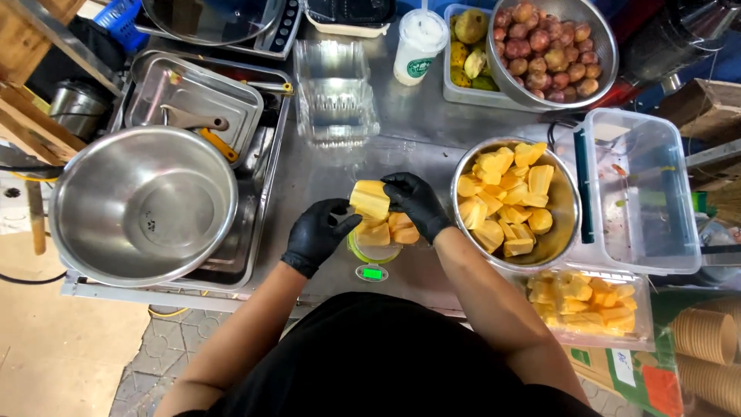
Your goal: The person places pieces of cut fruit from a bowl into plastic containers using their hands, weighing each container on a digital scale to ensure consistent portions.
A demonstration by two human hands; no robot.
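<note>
Though gloved, fruit piece (370, 199) between grips (417, 202)

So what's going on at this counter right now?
A person in black gloves holds a yellow fruit piece between the left hand and right hand, above a clear container of similar pieces that sits on a small scale. A metal bowl of more pieces stands to the right, and an empty steel bowl to the left.

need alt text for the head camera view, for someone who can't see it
Two black-gloved hands, left hand and right hand, hold a yellow fruit piece over a small scale stacked with more pieces. A steel bowl of fruit pieces sits to the right, an empty steel bowl to the left.
</note>
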